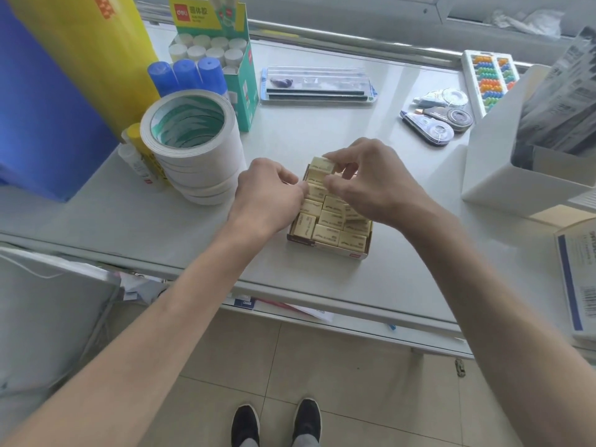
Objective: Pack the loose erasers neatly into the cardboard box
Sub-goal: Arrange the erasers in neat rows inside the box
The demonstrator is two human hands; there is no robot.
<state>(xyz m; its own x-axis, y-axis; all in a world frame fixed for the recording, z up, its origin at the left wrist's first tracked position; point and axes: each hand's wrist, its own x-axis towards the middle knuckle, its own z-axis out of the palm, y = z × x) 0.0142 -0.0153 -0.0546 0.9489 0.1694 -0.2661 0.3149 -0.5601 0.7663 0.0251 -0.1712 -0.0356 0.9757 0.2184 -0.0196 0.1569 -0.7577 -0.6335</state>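
Observation:
A low cardboard box (pixel 325 247) sits near the middle of the white table, filled with rows of pale yellow erasers (pixel 325 235). My right hand (pixel 371 182) hovers over the box's far end, its fingertips pinching an eraser (pixel 321 164) at the back row. My left hand (pixel 267 195) is at the box's left side, fingers curled, the fingertips against the erasers by the left wall. The hands hide the middle of the box.
A stack of white tape rolls (pixel 193 146) stands left of the box, with blue glue sticks (pixel 185 75) and a green display box (pixel 238 91) behind. Correction tapes (pixel 435 121), a ruler set (pixel 317 87) and a white bin (pixel 503 150) lie at the right.

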